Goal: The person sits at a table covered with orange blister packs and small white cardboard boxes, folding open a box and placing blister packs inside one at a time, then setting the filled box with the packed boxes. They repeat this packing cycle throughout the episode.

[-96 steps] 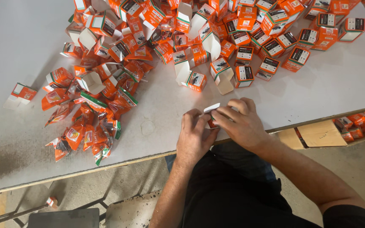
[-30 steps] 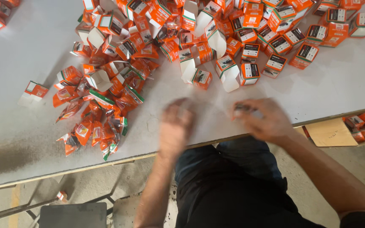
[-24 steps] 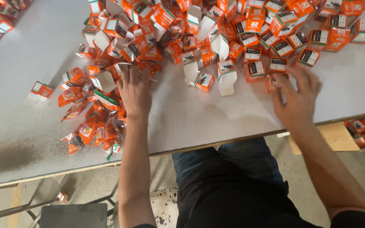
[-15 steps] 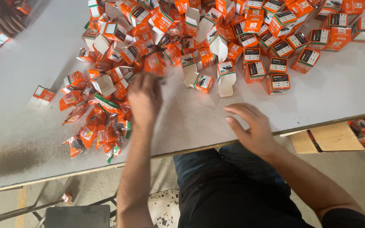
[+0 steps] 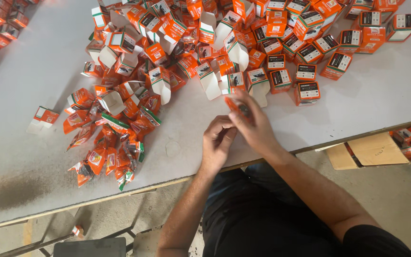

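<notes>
We see many small orange cartons (image 5: 272, 43) heaped along the far edge of the white tabletop (image 5: 39, 81), some open with white flaps, and flat orange sachets (image 5: 103, 152) lying nearer the front edge. Both hands meet just above the front edge. The right hand (image 5: 255, 128) pinches one orange sachet (image 5: 238, 107) (partly hidden by fingers). The left hand (image 5: 216, 145) curls loosely beside it; whether it touches the sachet, we cannot tell.

The left hand (image 5: 216, 145) and right hand (image 5: 254, 124), spread apart half a second ago, are now brought together above the table edge. An orange packet (image 5: 239, 107), absent before, is now pinched between them.
</notes>
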Demonstrator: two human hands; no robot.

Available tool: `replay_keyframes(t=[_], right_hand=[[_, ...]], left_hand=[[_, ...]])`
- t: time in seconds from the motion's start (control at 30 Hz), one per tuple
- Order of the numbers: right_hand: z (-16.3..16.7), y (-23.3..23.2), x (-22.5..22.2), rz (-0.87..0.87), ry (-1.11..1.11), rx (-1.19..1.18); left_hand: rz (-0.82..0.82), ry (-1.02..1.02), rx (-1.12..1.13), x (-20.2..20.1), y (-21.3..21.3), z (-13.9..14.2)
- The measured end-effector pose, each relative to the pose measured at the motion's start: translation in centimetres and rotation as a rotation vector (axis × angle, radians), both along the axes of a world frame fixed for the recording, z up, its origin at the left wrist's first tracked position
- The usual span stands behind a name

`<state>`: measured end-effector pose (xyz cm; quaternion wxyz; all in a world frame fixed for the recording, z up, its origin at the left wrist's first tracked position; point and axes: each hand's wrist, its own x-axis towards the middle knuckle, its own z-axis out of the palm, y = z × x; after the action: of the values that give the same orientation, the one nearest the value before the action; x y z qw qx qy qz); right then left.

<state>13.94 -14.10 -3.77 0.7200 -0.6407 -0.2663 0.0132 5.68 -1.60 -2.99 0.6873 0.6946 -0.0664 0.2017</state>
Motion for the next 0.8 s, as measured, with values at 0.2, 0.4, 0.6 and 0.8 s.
replay_keyframes(t=[0.2,0.4,0.6,0.8], right_hand=[[0.3,-5.2,1.8,-0.239,0.152,0.090],[1.6,-11.3,0.6,-0.218,0.030,0.153],[1.0,-12.9,0.0,-0.198,0.122,0.131],[1.2,-11.5,-2.2,-0.175,-0.094,-0.189]], left_hand=[[0.230,-0.027,0.484,3.6,1.6,4.0],[0.083,-0.435,1.220,12.0,0.4,4.7],[0.177,-0.412,1.487,13.3,-0.3,5.2],[0.211,-0.279,1.250,3.1,-1.2,6.1]])
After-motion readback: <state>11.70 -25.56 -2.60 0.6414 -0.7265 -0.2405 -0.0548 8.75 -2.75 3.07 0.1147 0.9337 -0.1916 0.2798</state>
